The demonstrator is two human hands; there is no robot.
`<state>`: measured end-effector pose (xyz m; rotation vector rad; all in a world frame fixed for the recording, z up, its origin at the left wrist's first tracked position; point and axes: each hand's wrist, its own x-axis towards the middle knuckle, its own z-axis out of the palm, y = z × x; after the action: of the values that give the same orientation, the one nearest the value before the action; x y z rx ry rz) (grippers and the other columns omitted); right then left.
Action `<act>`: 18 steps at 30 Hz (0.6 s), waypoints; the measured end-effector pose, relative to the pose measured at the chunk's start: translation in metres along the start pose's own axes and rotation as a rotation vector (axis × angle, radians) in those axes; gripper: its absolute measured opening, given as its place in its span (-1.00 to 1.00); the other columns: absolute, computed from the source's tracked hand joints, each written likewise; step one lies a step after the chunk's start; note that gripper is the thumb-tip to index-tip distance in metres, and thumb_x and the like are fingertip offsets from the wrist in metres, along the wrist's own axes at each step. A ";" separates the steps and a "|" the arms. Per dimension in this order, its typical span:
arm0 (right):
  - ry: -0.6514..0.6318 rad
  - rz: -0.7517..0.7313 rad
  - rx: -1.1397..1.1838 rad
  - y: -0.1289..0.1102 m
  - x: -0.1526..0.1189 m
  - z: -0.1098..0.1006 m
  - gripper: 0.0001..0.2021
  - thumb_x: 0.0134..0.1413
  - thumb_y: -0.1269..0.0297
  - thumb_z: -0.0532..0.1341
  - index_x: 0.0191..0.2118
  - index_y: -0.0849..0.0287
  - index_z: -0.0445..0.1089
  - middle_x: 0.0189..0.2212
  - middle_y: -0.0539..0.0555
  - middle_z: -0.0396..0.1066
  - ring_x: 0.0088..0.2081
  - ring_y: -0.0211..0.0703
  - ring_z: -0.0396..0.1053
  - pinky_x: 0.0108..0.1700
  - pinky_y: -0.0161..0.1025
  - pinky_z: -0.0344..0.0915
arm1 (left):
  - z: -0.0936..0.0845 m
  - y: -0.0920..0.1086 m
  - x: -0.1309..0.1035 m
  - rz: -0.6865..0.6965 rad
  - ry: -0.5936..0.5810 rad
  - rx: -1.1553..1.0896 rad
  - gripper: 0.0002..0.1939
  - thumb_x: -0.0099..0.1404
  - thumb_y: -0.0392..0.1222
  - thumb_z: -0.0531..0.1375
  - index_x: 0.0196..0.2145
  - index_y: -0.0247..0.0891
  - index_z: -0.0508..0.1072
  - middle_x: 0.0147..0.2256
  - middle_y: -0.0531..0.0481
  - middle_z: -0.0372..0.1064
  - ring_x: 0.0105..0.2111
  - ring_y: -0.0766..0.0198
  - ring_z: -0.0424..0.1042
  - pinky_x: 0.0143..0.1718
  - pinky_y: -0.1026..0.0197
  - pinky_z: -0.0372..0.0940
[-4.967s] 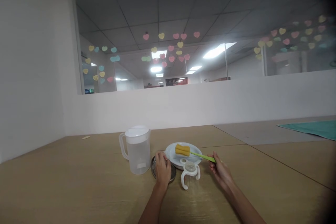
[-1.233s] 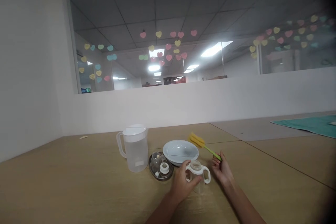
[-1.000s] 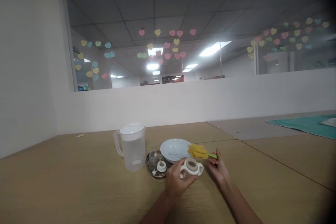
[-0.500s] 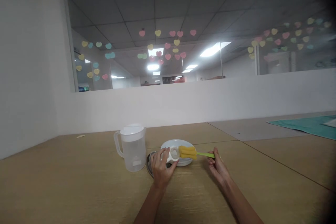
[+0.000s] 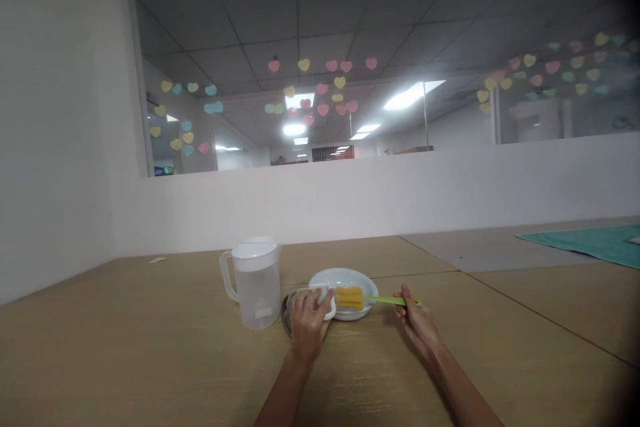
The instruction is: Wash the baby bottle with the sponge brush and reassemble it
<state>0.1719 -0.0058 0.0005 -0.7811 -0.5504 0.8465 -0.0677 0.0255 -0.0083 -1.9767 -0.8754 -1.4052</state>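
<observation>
My left hand is closed around a small white container, its mouth turned to the right. My right hand grips the green handle of a bottle brush with a yellow sponge head. The sponge sits at the container's mouth, over a white bowl. Whether the sponge's tip is inside the container I cannot tell. Beneath and behind my left hand lies a round metal-rimmed dish, mostly hidden.
A translucent plastic pitcher with its handle to the left stands left of the bowl. On the wooden table a teal cloth lies at the far right. A white wall closes off the back.
The sponge head has shifted left, closer against the container. The container has turned, so its round opening no longer faces me. The view has shifted slightly.
</observation>
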 end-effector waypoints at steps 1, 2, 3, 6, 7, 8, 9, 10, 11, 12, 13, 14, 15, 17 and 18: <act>-0.012 -0.006 -0.013 0.001 -0.001 0.000 -0.62 -0.29 0.04 0.38 -0.52 0.29 0.33 -0.79 -0.18 0.07 -0.74 -0.50 0.03 -0.72 -0.52 0.10 | 0.000 0.000 -0.001 0.043 -0.025 0.010 -0.48 0.12 -0.26 0.24 0.05 0.00 0.31 -0.16 -0.05 0.37 -0.17 0.15 0.30 -0.12 0.07 0.20; -0.037 -0.004 -0.031 0.002 -0.002 0.000 -0.60 -0.32 0.03 0.38 -0.52 0.29 0.33 -0.81 -0.20 0.03 -0.76 -0.50 -0.01 -0.75 -0.53 0.04 | 0.001 0.001 -0.002 0.081 -0.041 0.012 -0.47 0.12 -0.28 0.23 0.05 0.00 0.29 -0.15 -0.05 0.37 -0.16 0.15 0.30 -0.11 0.06 0.21; -0.072 0.005 -0.055 0.003 -0.003 0.000 -0.59 -0.34 0.01 0.39 -0.52 0.29 0.33 -0.83 -0.22 -0.01 -0.77 -0.52 -0.06 -0.77 -0.53 -0.03 | 0.001 0.002 -0.002 0.111 -0.048 0.006 -0.48 0.13 -0.29 0.21 0.06 0.00 0.29 -0.15 -0.05 0.37 -0.16 0.15 0.30 -0.10 0.06 0.21; -0.185 0.043 -0.133 0.005 -0.006 0.001 -0.54 -0.38 -0.04 0.38 -0.51 0.30 0.34 -0.87 -0.25 -0.09 -0.80 -0.55 -0.17 -0.79 -0.54 -0.21 | 0.003 0.009 -0.001 0.172 -0.038 -0.029 -0.54 0.18 -0.30 0.16 0.04 -0.01 0.31 -0.16 -0.04 0.38 -0.15 0.17 0.30 -0.06 0.06 0.21; -0.207 0.048 -0.148 0.006 -0.007 0.001 -0.53 -0.39 -0.05 0.38 -0.51 0.30 0.35 -0.88 -0.25 -0.09 -0.80 -0.55 -0.19 -0.79 -0.55 -0.22 | 0.003 0.011 0.000 0.182 -0.031 -0.039 -0.56 0.20 -0.30 0.15 0.04 -0.02 0.31 -0.16 -0.04 0.38 -0.14 0.17 0.30 -0.05 0.06 0.21; -0.212 0.048 -0.153 0.006 -0.007 0.002 -0.53 -0.39 -0.07 0.37 -0.50 0.30 0.35 -0.88 -0.25 -0.09 -0.80 -0.55 -0.19 -0.79 -0.55 -0.23 | 0.003 0.012 0.001 0.181 -0.028 -0.043 -0.56 0.20 -0.29 0.16 0.04 -0.02 0.31 -0.16 -0.04 0.38 -0.13 0.16 0.30 -0.04 0.06 0.20; -0.205 0.049 -0.152 0.006 -0.007 0.002 -0.52 -0.39 -0.08 0.37 -0.50 0.30 0.35 -0.88 -0.25 -0.08 -0.80 -0.55 -0.18 -0.79 -0.55 -0.22 | 0.003 0.013 0.002 0.170 -0.029 -0.043 -0.56 0.19 -0.29 0.17 0.04 -0.02 0.31 -0.15 -0.04 0.37 -0.12 0.16 0.30 -0.03 0.05 0.20; -0.189 0.051 -0.144 0.006 -0.007 0.002 -0.51 -0.40 -0.09 0.37 -0.49 0.29 0.35 -0.87 -0.25 -0.08 -0.79 -0.54 -0.16 -0.79 -0.55 -0.20 | 0.003 0.012 0.003 0.152 -0.031 -0.039 -0.55 0.18 -0.29 0.18 0.03 -0.02 0.32 -0.14 -0.04 0.37 -0.11 0.15 0.30 -0.03 0.05 0.20; -0.164 0.052 -0.131 0.006 -0.006 0.002 -0.51 -0.39 -0.10 0.36 -0.49 0.29 0.35 -0.86 -0.24 -0.07 -0.79 -0.54 -0.13 -0.79 -0.55 -0.18 | 0.003 0.011 0.003 0.128 -0.036 -0.032 -0.53 0.16 -0.29 0.20 0.03 -0.02 0.31 -0.13 -0.05 0.36 -0.10 0.15 0.30 -0.03 0.04 0.20; -0.135 0.053 -0.114 0.006 -0.005 0.001 -0.51 -0.39 -0.10 0.36 -0.48 0.28 0.35 -0.85 -0.24 -0.06 -0.78 -0.53 -0.11 -0.79 -0.55 -0.16 | 0.003 0.009 0.004 0.101 -0.045 -0.021 -0.50 0.13 -0.30 0.22 0.04 -0.02 0.31 -0.12 -0.05 0.35 -0.10 0.15 0.30 -0.04 0.04 0.20; -0.104 0.054 -0.093 0.006 -0.004 0.000 -0.51 -0.38 -0.10 0.36 -0.48 0.27 0.34 -0.84 -0.23 -0.04 -0.77 -0.52 -0.09 -0.79 -0.55 -0.13 | 0.002 0.007 0.004 0.074 -0.054 -0.009 -0.47 0.11 -0.30 0.24 0.04 -0.02 0.30 -0.11 -0.05 0.35 -0.11 0.14 0.30 -0.05 0.04 0.20; -0.072 0.052 -0.067 0.005 -0.002 -0.001 -0.52 -0.36 -0.10 0.36 -0.47 0.26 0.34 -0.83 -0.22 -0.02 -0.76 -0.52 -0.07 -0.78 -0.55 -0.11 | 0.002 0.004 0.004 0.048 -0.061 0.003 -0.45 0.09 -0.30 0.25 0.04 -0.01 0.30 -0.10 -0.04 0.34 -0.11 0.14 0.29 -0.06 0.05 0.21; -0.042 0.048 -0.034 0.004 0.000 -0.003 -0.54 -0.34 -0.08 0.36 -0.47 0.26 0.34 -0.81 -0.22 -0.01 -0.76 -0.52 -0.05 -0.78 -0.55 -0.08 | 0.002 0.001 0.003 0.021 -0.063 0.014 -0.43 0.07 -0.30 0.27 0.04 -0.01 0.29 -0.10 -0.04 0.34 -0.11 0.14 0.29 -0.08 0.05 0.20; 0.026 0.037 0.061 0.002 0.005 -0.010 -0.59 -0.26 -0.04 0.34 -0.46 0.24 0.32 -0.79 -0.22 0.01 -0.75 -0.52 -0.03 -0.78 -0.56 -0.06 | 0.002 -0.004 0.003 -0.051 -0.054 0.037 -0.45 0.07 -0.27 0.28 0.03 0.00 0.31 -0.10 -0.04 0.33 -0.12 0.13 0.28 -0.10 0.05 0.20; 0.071 0.027 0.118 0.000 0.008 -0.014 -0.62 -0.21 -0.03 0.32 -0.47 0.23 0.31 -0.78 -0.22 0.00 -0.75 -0.53 -0.03 -0.78 -0.56 -0.06 | 0.002 -0.006 0.003 -0.096 -0.046 0.049 -0.48 0.08 -0.25 0.27 0.02 0.00 0.32 -0.11 -0.05 0.33 -0.13 0.13 0.28 -0.10 0.05 0.19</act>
<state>0.1860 -0.0043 -0.0067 -0.7086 -0.4243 0.8648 -0.0709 0.0313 -0.0057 -1.9599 -1.0283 -1.3826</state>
